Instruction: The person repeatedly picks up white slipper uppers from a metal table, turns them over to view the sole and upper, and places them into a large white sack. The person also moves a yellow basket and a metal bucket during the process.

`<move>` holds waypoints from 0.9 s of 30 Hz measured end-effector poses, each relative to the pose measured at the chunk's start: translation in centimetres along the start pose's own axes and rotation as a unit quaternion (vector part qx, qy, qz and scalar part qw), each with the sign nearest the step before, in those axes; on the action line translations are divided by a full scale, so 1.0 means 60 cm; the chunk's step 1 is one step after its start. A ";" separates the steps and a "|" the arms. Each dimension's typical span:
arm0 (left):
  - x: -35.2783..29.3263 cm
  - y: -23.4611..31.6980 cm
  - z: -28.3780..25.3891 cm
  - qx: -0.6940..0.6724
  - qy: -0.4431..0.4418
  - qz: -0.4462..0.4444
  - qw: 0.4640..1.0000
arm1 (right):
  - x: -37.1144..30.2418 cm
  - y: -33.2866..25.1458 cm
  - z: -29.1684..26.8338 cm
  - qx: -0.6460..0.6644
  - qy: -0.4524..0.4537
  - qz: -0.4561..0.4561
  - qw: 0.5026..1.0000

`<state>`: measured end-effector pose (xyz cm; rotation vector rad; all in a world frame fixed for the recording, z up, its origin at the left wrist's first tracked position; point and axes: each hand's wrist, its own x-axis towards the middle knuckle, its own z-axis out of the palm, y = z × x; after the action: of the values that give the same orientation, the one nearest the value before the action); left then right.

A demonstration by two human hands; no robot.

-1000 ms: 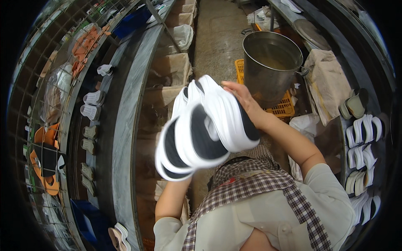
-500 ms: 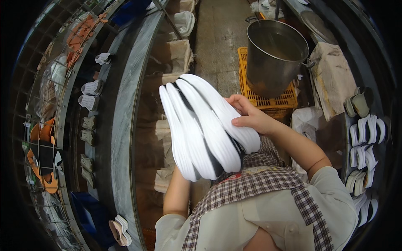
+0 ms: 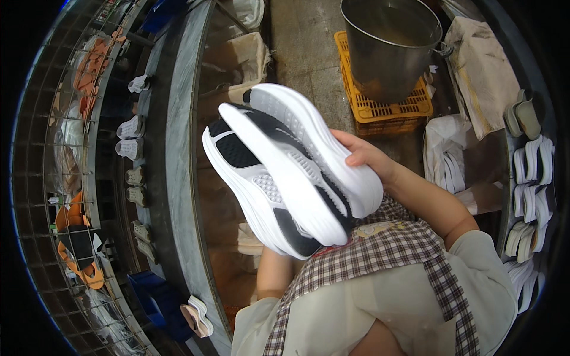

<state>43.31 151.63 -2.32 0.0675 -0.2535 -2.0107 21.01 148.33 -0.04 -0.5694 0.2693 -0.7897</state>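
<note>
1. Well, at the far left a wire mesh [image 3: 37,196] curves along the edge, with orange pieces [image 3: 89,77] showing at its upper part and a clear plastic bag below them.
2. Next comes a dark strip bearing a column of shoe soles: a whitish pair [image 3: 130,137], then greyish-beige ones [image 3: 135,196]. A blue bin [image 3: 155,302] stands near the lower end.
3. Beside that runs a pale, streaked ledge [image 3: 184,142], with pink-and-white soles [image 3: 198,316] near its lower end.
4. Cloth-lined bins [image 3: 256,56] line the ledge's right side.
5. In the middle, above the checked apron [image 3: 380,252], white-and-black soles [image 3: 276,178] are held up, tilted and fanned; the leftmost shows black patches and a grey studded area. The left forearm [image 3: 274,274] rises behind them; the left hand is hidden there, so its opening and grip cannot be told.
6. The right hand [image 3: 368,159] is closed around the rightmost sole's edge, thumb on the near side.
7. Beyond it, a metal pot [image 3: 392,65] stands on a yellow crate [image 3: 386,113].
8. Farthest right, stacked white soles [image 3: 532,163] sit below greenish-grey soles [image 3: 525,117].
</note>
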 end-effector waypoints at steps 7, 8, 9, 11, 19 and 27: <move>-0.013 -0.006 0.008 -0.051 -0.050 0.007 0.997 | -0.017 0.040 -0.032 0.331 -0.099 0.031 0.938; -0.014 -0.003 0.009 -0.050 -0.051 0.008 0.997 | -0.020 0.042 -0.036 0.368 -0.095 0.044 0.924; -0.014 -0.001 0.010 -0.051 -0.055 0.009 0.997 | -0.024 0.041 -0.040 0.404 -0.089 0.057 0.909; -0.014 0.007 0.010 -0.012 -0.087 0.013 0.996 | -0.030 0.033 -0.049 0.395 -0.077 0.044 0.914; -0.007 0.030 -0.001 0.032 -0.018 -0.012 0.999 | -0.016 0.007 -0.079 -0.001 0.005 -0.017 1.000; -0.014 0.009 0.014 -0.076 -0.050 0.027 0.995 | -0.045 0.067 -0.120 0.368 0.010 0.055 0.928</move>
<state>44.03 152.28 -1.41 -0.1345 -0.1625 -1.9756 18.45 149.84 -8.17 0.1630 0.0082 -0.7215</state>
